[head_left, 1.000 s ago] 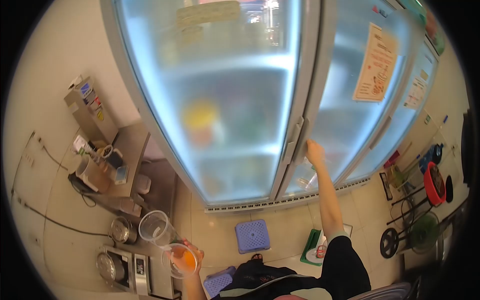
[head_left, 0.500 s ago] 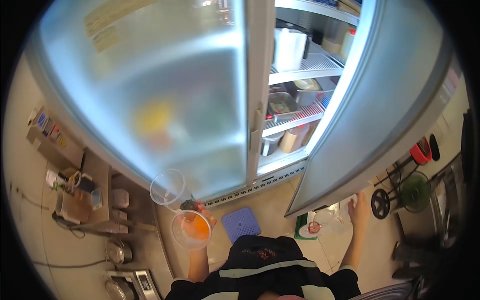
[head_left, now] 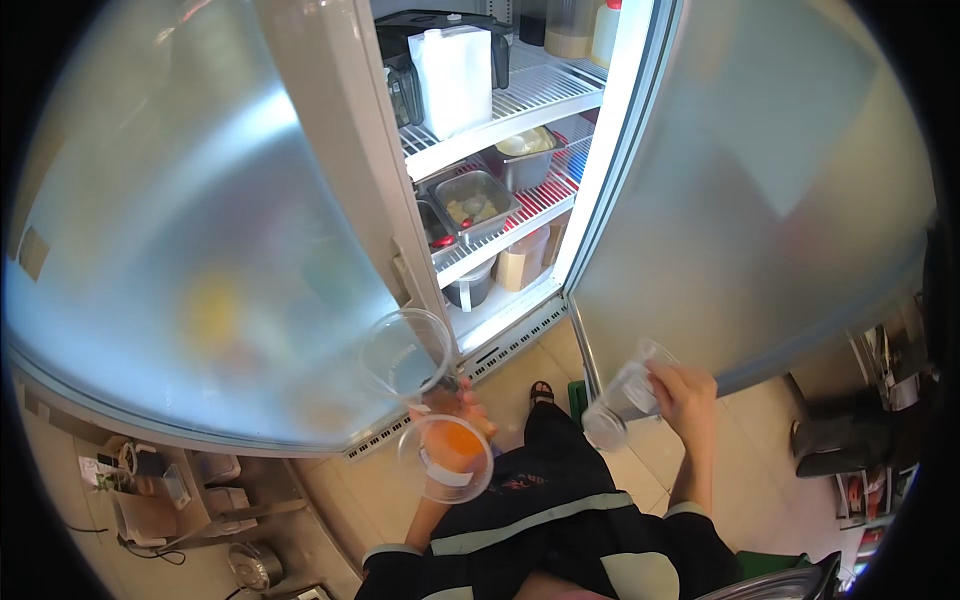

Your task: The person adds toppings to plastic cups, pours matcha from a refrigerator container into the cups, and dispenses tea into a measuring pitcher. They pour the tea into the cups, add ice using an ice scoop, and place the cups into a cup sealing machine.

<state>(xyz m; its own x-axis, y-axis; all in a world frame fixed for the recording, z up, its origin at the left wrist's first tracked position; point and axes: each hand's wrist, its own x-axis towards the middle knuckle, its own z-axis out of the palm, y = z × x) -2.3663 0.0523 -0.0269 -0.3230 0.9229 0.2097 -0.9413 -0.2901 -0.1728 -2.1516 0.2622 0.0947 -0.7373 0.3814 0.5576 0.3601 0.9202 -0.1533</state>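
Observation:
My left hand (head_left: 474,410) is closed around two clear plastic cups. The upper cup (head_left: 405,350) tilts toward the fridge, with something dark near its base. In the lower cup (head_left: 452,447) there is orange contents, and a pale label shows on its side. My right hand (head_left: 688,402) grips a tilted clear plastic cup (head_left: 628,395), beside the lower edge of the open frosted fridge door (head_left: 740,200). What that cup holds, if anything, I cannot make out.
Inside the fridge, a white carton (head_left: 452,85) stands on the wire shelf (head_left: 545,85). Below are a metal pan of pale food (head_left: 472,200) and another metal pan (head_left: 525,155). The left frosted door (head_left: 200,250) is closed. A metal pot (head_left: 255,565) sits lower left.
My view has come nearer the fridge and turned right. My right hand, earlier by the door's edge, now shows with the clear cup raised in front of me. The left hand still holds both cups.

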